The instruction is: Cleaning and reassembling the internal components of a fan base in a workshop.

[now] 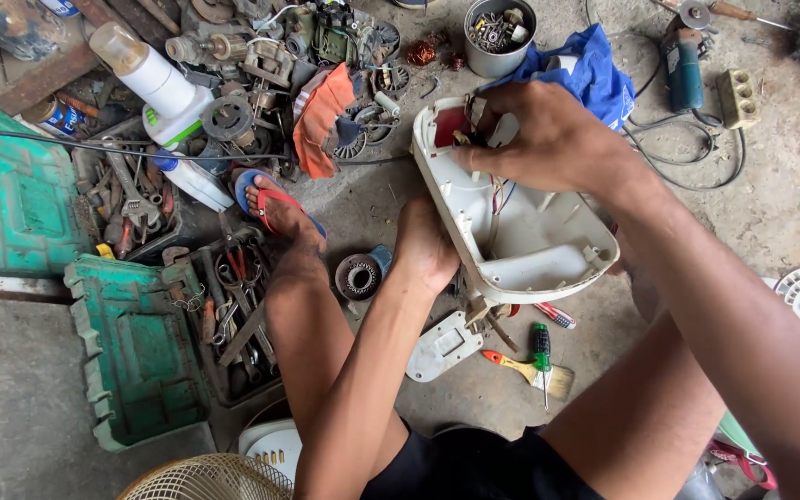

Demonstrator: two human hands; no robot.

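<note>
Housing: white plastic shell [520,245] is sitting tilted on the concrete floor [789,213] between my knees, open side facing up at me, so I'm looking straight into its hollow.
Left hand: my left hand [425,250] is pressing against the shell's near edge, fingers curled under and out of sight; I judge it's bracing the shell so it isn't rocking.
Right hand: my right hand [548,139] is reaching over the top end, fingertips bunched together inside the red-lined part; exactly what they're pinching I cannot tell.
Wires: thin wires [497,196] are trailing from under that hand down into the hollow.
Beside the shell: a flat white plate [443,347], a paintbrush [531,370] and a green-handled screwdriver [542,347] are lying just beside it, close enough to grab.
Further off: a blue cloth [590,69] and a grey tin of small parts [498,35] are sitting behind the shell; open green toolboxes [131,347] full of pliers are lying to my left, by my sandalled foot [280,208].
</note>
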